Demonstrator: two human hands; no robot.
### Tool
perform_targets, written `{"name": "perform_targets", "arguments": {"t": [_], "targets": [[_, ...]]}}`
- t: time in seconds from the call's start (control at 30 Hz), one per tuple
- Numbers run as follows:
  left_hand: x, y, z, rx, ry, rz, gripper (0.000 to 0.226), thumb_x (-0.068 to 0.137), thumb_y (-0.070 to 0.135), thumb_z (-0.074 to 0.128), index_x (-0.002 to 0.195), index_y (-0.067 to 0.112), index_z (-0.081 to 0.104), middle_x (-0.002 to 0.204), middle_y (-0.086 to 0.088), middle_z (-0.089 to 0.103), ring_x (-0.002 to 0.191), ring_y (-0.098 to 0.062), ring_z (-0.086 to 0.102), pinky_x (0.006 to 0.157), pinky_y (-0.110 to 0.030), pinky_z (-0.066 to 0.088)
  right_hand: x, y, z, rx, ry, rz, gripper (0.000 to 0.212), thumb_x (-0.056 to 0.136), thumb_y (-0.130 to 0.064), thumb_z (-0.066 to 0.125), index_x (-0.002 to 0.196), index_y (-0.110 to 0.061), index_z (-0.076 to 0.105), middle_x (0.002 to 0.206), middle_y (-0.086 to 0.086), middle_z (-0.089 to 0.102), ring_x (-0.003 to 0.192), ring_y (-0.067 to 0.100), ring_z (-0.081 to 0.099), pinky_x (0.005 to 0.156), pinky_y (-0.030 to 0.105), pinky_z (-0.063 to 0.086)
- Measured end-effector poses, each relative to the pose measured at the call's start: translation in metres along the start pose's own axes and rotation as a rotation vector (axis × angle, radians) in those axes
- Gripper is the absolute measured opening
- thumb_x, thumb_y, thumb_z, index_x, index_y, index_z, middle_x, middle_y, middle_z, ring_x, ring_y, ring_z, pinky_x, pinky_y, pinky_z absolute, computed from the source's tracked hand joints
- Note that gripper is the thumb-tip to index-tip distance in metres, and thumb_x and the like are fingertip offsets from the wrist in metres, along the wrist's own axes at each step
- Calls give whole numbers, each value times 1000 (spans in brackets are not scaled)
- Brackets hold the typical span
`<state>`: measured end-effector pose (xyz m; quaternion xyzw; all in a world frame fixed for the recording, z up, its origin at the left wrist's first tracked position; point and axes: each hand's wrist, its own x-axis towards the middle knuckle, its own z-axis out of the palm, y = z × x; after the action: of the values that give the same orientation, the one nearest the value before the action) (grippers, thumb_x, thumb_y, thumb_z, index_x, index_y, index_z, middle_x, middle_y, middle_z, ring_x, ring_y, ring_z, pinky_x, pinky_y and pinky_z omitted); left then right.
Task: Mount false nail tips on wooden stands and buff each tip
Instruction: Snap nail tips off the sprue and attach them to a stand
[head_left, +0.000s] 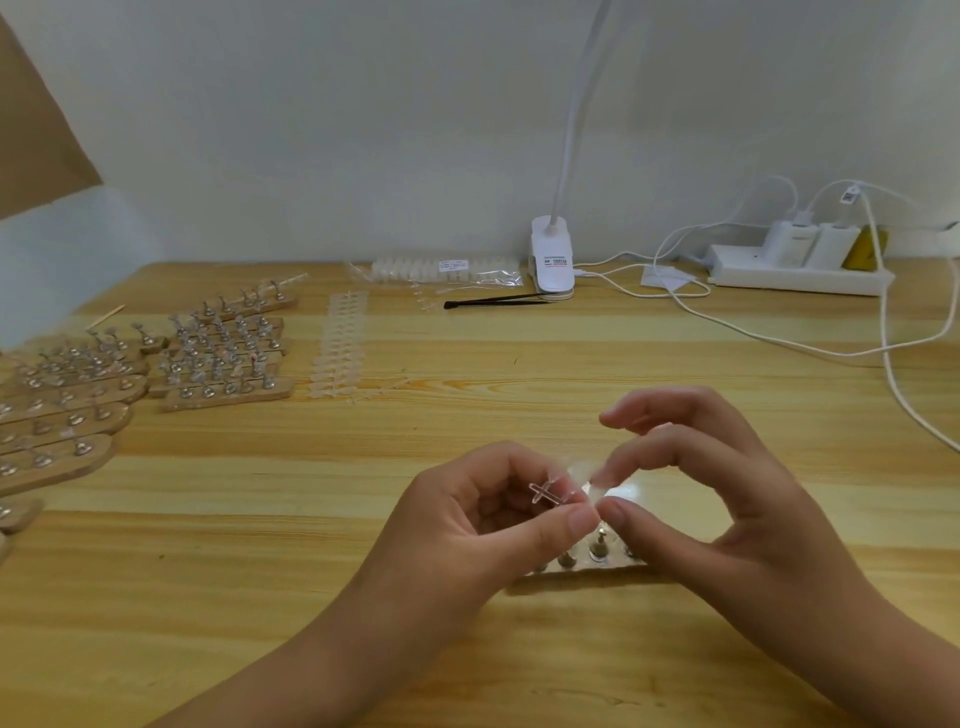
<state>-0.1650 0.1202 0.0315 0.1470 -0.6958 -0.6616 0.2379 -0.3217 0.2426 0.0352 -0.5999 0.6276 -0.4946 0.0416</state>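
In the head view, both hands work low and right of centre. The left hand (483, 519) pinches a clear cross-shaped stem (548, 492) between thumb and fingers. The right hand (727, 509) pinches the false nail tip (589, 487) at that stem's end between thumb and forefinger. Just beneath them a wooden stand (587, 567) with metal pegs lies on the surface (260, 597), largely hidden.

At upper centre, near the wall, a clear bag (447, 271) holds a row of white tips; a loose strip of tips (337, 343) lies below it. More pegged stands (223, 358) crowd the left and run off that edge. White cables (779, 338) loop from a power strip (795, 274) to the right edge. Bare wood spreads across the lower left and the middle band.
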Motion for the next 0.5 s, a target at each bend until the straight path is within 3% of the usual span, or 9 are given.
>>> {"name": "perform_targets", "arguments": {"t": [0.1, 0.23, 0.4, 0.5], "targets": [[0, 0, 0, 3, -3, -2, 14, 71, 37, 78, 81, 27, 75, 78, 5, 72, 72, -6, 66, 65, -15, 50, -1, -1, -1, -24, 24, -36, 15, 80, -37, 66, 94, -35, 64, 118, -12, 56, 120, 17, 54, 98, 21, 41], [1, 1, 0, 44, 42, -39, 15, 68, 41, 81, 75, 30, 74, 78, 2, 75, 70, -10, 68, 66, -18, 53, -5, -1, -1, -124, 39, -160, 9, 84, -33, 64, 92, -32, 60, 119, -12, 52, 119, 21, 55, 96, 36, 44], [1, 1, 2, 25, 36, -73, 11, 67, 38, 81, 69, 30, 74, 71, 3, 72, 64, -5, 67, 60, -14, 49, -7, 0, 6, -334, 44, -373, 14, 87, -22, 63, 80, -13, 71, 104, -8, 57, 97, 19, 57, 98, 55, 45], [0, -1, 2, 47, 58, -8, 14, 71, 40, 84, 73, 30, 74, 76, 2, 74, 68, -8, 68, 63, -16, 52, -4, -3, 4, -111, 8, -189, 4, 85, -28, 66, 83, -25, 68, 92, -12, 64, 90, 12, 62, 106, 53, 38]]}}
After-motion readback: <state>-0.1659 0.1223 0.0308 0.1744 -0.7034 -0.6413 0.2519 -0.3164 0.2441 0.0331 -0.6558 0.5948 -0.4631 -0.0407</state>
